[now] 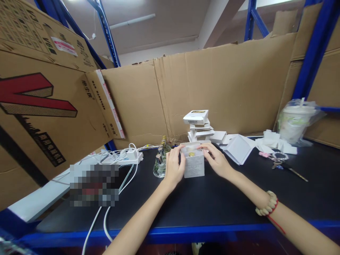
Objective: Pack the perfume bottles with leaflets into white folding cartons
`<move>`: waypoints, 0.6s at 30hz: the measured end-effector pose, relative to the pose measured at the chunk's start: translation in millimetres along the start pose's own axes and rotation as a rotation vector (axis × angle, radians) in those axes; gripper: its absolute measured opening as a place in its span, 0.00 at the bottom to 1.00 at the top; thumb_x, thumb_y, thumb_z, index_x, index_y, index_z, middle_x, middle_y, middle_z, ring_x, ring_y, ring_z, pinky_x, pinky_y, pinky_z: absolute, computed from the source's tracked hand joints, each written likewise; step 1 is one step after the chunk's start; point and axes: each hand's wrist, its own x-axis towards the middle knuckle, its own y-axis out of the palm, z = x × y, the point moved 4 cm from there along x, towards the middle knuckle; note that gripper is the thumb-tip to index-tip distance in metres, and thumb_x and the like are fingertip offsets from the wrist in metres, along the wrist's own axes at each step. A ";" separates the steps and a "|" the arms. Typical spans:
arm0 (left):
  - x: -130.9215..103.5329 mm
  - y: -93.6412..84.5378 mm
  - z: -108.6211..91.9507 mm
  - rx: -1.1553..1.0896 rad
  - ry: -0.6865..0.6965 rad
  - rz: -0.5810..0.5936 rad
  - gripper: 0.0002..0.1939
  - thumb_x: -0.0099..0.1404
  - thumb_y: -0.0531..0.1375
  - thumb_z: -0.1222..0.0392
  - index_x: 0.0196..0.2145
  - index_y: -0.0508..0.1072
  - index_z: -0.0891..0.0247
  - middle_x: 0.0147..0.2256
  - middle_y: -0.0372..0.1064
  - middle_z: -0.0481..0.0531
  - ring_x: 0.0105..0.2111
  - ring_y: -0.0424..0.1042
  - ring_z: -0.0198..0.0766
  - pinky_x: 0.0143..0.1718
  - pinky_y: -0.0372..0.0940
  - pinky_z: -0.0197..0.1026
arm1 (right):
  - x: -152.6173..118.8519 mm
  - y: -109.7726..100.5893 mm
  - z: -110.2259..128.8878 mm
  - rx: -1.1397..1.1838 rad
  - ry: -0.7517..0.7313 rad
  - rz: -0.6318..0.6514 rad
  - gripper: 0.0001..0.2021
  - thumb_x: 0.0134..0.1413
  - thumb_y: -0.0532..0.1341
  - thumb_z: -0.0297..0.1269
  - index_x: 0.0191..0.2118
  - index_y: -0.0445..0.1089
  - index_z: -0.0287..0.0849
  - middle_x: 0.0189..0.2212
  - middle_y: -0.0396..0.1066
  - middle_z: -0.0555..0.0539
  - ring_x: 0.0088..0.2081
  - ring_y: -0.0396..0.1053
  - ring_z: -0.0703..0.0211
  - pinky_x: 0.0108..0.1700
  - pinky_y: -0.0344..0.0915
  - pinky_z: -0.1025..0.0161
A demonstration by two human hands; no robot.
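A small white carton (194, 167) stands upright on the black tabletop, its top open. Inside it a round gold cap (191, 154) shows near the rim; whatever lies below the cap is hidden. My left hand (175, 164) grips the carton's left side, thumb towards me and fingers at the upper edge. From the right, my right hand (216, 161) has its bent fingers on the carton's upper right rim. Just left of my left hand is a row of glass bottles (159, 170) with silver and gold caps, partly covered by that hand.
Behind the carton rises a stack of white boxes (196, 117), with folded white card (239, 148) to its right. Farther right are crumpled tissues (275, 141), keys (277, 164) and a bagged cup (296, 122). White cables and a power strip (130, 157) lie left. Cardboard walls (225, 85) enclose the table.
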 end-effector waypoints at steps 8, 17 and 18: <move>0.1 2.6 1.4 -0.020 -0.039 0.027 0.11 0.64 0.44 0.68 0.36 0.65 0.62 0.34 0.70 0.49 0.35 0.68 0.34 0.36 0.57 0.37 | 0.2 1.2 -2.9 0.058 0.019 -0.024 0.11 0.57 0.48 0.39 0.43 0.62 0.47 0.42 0.65 0.46 0.39 0.67 0.57 0.34 0.68 0.60; 0.8 -0.7 -1.1 0.001 0.011 0.079 0.09 0.63 0.48 0.64 0.33 0.67 0.62 0.35 0.67 0.51 0.39 0.67 0.36 0.39 0.59 0.40 | 0.5 2.7 -2.5 0.077 0.034 0.021 0.14 0.57 0.48 0.43 0.34 0.68 0.45 0.39 0.65 0.45 0.40 0.66 0.57 0.32 0.69 0.61; 0.5 -0.8 -1.3 0.011 0.019 0.073 0.09 0.62 0.48 0.63 0.33 0.68 0.62 0.36 0.67 0.51 0.39 0.67 0.37 0.39 0.59 0.40 | 0.5 2.4 -2.0 0.070 0.028 0.014 0.14 0.57 0.48 0.43 0.34 0.68 0.45 0.39 0.65 0.46 0.39 0.67 0.58 0.32 0.69 0.62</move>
